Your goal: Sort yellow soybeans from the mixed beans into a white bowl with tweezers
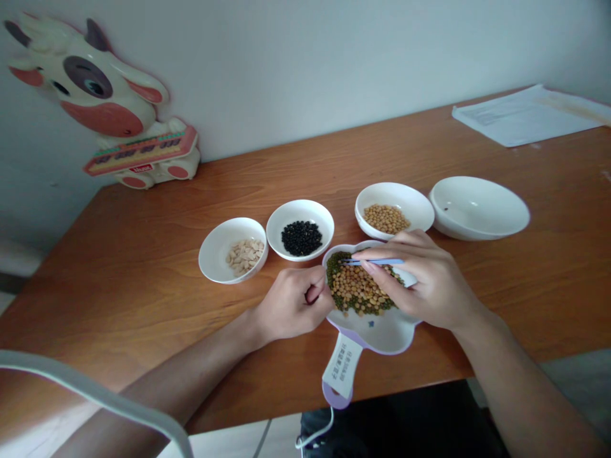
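A white, purple-rimmed scoop-shaped tray [389,340] with a labelled handle lies near the table's front edge. Inside it, yellow soybeans [360,289] are mixed with green mung beans [338,259]. My right hand [429,280] pinches blue tweezers [382,261], whose tips are low over the beans at the tray's far left. Curled at the tray's left rim is my left hand [298,302], its thumb and fingers closed against the edge. Beyond stand white bowls: one with pale flat seeds [245,256], one with black beans [301,238], one with soybeans [386,218].
At the right, another white bowl [480,207] holds one small dark speck. A cow-shaped toy keyboard [143,152] stands at the back left against the wall. Papers [529,114] lie at the back right. A white curved bar [95,391] crosses the lower left.
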Demonstrator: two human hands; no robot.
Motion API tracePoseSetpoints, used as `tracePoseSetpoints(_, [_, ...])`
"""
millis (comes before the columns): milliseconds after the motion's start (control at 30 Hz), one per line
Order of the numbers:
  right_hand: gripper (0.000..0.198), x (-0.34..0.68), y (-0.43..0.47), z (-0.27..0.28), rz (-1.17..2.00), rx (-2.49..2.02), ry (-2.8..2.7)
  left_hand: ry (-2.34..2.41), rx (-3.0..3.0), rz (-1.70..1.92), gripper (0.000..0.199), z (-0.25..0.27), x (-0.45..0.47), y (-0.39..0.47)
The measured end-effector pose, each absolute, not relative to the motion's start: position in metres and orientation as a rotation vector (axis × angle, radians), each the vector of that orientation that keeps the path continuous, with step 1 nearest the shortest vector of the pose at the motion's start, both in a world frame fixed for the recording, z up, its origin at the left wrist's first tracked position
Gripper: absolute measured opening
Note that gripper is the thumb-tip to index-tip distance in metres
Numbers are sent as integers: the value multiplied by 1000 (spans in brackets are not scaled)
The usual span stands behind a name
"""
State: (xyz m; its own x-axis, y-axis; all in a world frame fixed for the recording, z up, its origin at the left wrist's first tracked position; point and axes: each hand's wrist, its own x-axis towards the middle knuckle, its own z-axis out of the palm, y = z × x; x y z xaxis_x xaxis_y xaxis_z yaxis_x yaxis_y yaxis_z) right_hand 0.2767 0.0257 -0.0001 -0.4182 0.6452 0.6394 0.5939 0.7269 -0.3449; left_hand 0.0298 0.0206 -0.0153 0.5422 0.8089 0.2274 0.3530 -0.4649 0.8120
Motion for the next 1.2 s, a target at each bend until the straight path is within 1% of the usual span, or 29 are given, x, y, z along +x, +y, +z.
tracePoseSetpoints(433, [18, 278, 26, 0, 54, -935, -2170, 935, 2040, 799, 34, -14, 30, 20])
tracePoseSetpoints(733, [23, 277, 26, 1, 73, -920, -2135, 947, 2038, 788, 33, -15, 30, 21])
tracePoseSetpoints(933, [31, 277, 22, 2, -64, -959, -2038, 936, 2043, 793, 33, -13, 30, 21])
tracePoseSetpoints(1067, [37, 281, 20, 1, -251, -1056, -1792, 944, 2034, 796, 33, -13, 31, 20])
tracePoseSetpoints(1200, [37, 285, 17, -2, -316, -1205, -1580, 951, 2042, 793, 33, -14, 31, 20])
